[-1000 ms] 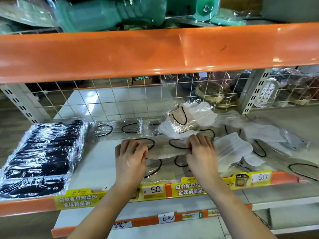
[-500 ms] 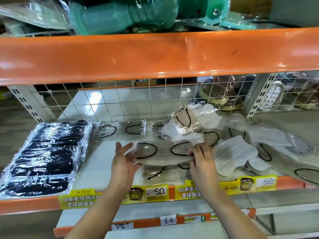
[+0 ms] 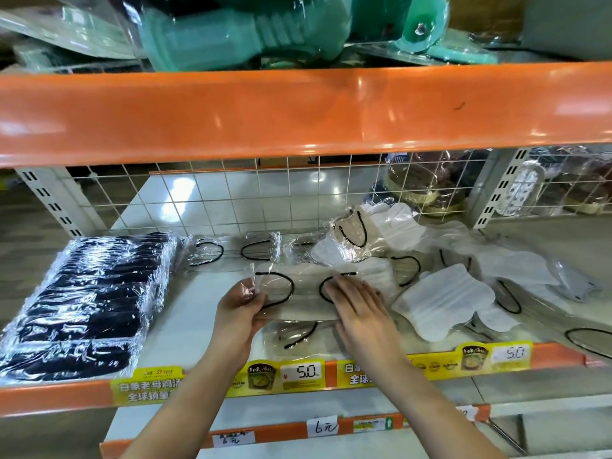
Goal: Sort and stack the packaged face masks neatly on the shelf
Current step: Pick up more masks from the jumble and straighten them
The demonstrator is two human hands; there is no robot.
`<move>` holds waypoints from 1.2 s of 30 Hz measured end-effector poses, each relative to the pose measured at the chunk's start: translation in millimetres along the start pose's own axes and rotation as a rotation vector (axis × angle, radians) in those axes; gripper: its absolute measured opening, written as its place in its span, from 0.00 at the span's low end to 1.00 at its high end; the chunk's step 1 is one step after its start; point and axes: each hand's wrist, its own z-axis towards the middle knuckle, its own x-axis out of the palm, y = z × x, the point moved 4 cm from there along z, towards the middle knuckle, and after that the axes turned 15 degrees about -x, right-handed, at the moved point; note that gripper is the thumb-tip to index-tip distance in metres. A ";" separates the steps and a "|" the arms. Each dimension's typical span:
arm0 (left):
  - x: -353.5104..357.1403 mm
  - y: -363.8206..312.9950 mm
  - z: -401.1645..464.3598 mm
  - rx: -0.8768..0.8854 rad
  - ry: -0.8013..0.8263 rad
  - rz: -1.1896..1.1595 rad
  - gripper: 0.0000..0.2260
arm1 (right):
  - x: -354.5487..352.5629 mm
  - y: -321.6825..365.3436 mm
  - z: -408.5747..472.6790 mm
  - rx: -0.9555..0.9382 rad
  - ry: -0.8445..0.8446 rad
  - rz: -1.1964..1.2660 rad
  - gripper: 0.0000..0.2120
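Observation:
A beige packaged mask [image 3: 304, 294] with black ear loops lies at the middle of the white shelf [image 3: 195, 326]. My left hand [image 3: 238, 309] pinches its left end. On its right half, my right hand [image 3: 357, 309] rests flat with straight fingers. Under it lies another beige mask [image 3: 298, 336]. A neat stack of black packaged masks [image 3: 86, 303] sits at the left. More beige masks [image 3: 231, 251] line the back. A loose heap of white masks [image 3: 440, 299] and beige ones spreads to the right.
An orange beam [image 3: 298, 111] hangs low overhead, with green plastic goods [image 3: 248, 28] on top. A wire grid [image 3: 265, 190] closes the shelf's back. Yellow price labels [image 3: 284, 376] line the front edge. Wrapped goods [image 3: 430, 187] stand behind the grid at the right.
My left hand went from lying on the mask to pinching its left end. My right hand uncurled and now lies flat on the mask. The view shifted closer.

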 end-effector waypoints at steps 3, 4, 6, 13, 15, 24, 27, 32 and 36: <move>-2.3 -1.8 3.3 0.170 -0.124 0.268 0.17 | -2.0 2.3 10.1 -0.014 -0.031 0.009 0.27; -3.6 -4.2 2.0 0.310 -0.241 0.504 0.20 | -2.6 2.4 13.6 -0.016 -0.044 0.018 0.26; 0.8 -10.7 -9.0 0.735 -0.451 1.011 0.21 | -3.7 3.1 19.6 -0.016 -0.036 0.038 0.24; 14.2 7.4 -10.4 1.039 -0.247 1.563 0.19 | 0.2 18.9 44.5 -0.046 0.026 0.116 0.24; 8.8 -1.8 -9.1 1.051 -0.300 1.560 0.15 | 0.5 24.5 56.0 -0.064 0.008 0.123 0.24; -25.4 -64.7 28.3 1.001 -0.559 1.518 0.13 | 25.8 48.8 125.6 -0.075 0.024 0.211 0.22; -33.6 -73.0 51.3 0.864 -0.547 1.574 0.10 | 44.4 47.0 144.2 -0.084 0.197 0.222 0.28; -36.0 -78.9 74.8 0.749 -0.467 1.557 0.18 | 69.5 41.9 168.1 0.007 0.338 0.143 0.28; -42.3 -81.3 97.9 0.725 -0.454 1.662 0.19 | 90.2 42.6 178.8 0.083 0.455 0.121 0.31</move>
